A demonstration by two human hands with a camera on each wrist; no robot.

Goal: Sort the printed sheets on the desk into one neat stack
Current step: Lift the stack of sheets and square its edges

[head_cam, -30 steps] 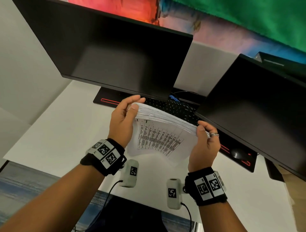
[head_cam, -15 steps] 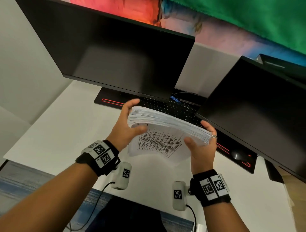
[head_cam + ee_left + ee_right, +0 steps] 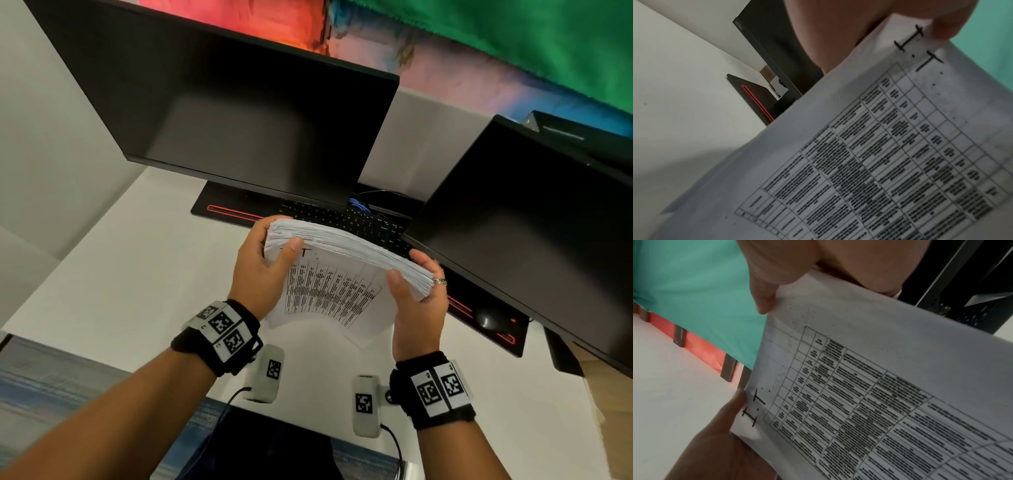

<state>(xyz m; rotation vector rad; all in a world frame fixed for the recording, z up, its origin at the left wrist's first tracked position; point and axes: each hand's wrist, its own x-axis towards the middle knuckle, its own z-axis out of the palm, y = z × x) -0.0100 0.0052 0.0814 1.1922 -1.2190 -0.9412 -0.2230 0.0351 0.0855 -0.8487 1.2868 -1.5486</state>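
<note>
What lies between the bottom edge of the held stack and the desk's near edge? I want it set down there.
In the head view, bare white desk lies below the stack, which the left hand and right hand hold.

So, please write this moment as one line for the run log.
left hand: grips stack of printed sheets | right hand: grips same stack | stack: upright, above desk | stage: squaring

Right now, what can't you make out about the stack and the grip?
- Table text on the stack of sheets: blurred in every view.
- Left hand fingers: behind the stack, head view.
- Right hand fingers: likewise hidden.
- Stack's bottom edge alignment: facing away.
</note>
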